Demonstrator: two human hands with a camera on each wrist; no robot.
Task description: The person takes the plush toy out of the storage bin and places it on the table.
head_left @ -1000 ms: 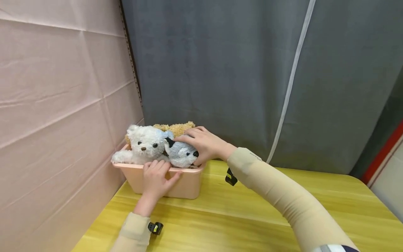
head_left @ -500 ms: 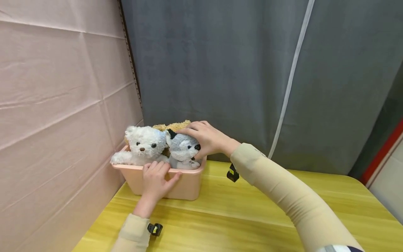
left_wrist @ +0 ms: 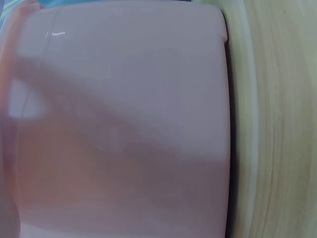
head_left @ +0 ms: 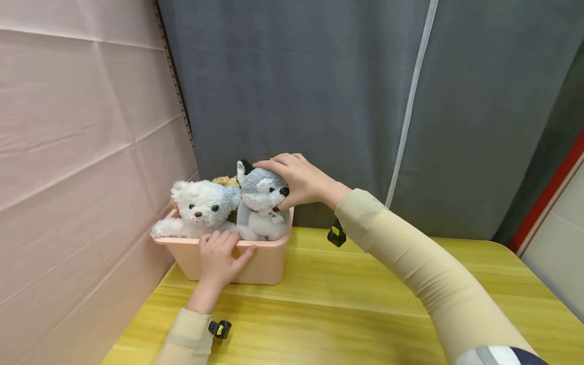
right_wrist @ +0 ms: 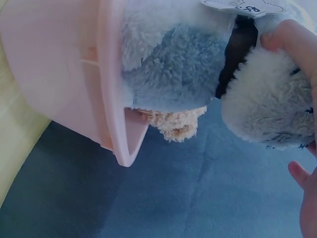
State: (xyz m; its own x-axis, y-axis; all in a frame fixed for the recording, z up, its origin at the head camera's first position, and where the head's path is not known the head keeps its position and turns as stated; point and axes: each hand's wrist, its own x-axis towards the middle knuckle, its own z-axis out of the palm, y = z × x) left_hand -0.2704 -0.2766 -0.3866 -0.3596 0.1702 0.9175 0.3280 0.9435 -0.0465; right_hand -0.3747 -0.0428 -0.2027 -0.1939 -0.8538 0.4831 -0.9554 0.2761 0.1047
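My right hand [head_left: 303,180] grips a grey-and-white plush husky [head_left: 261,190] by its head, thumb under the muzzle. The husky is upright, its lower body at the rim of a pink plastic bin [head_left: 266,263]. In the right wrist view a black collar [right_wrist: 237,54] with a white bone-shaped tag [right_wrist: 247,7] circles its neck. My left hand [head_left: 220,258] holds the bin's front rim, fingers hooked over the edge and thumb along the outside. A white teddy bear [head_left: 201,205] sits in the bin's left part, one arm over the rim. The left wrist view is filled by the bin's wall [left_wrist: 124,109].
Tan curly plush [head_left: 225,181] shows behind the bear, mostly hidden. The bin stands on a yellow wood-grain table [head_left: 356,304], close to a pink cloth wall [head_left: 91,177] at left. A dark grey curtain [head_left: 292,91] hangs behind.
My right hand has raised the husky, so its chest, tag and feet now show above the rim. The left hand stays on the bin's rim; the head view has shifted slightly.
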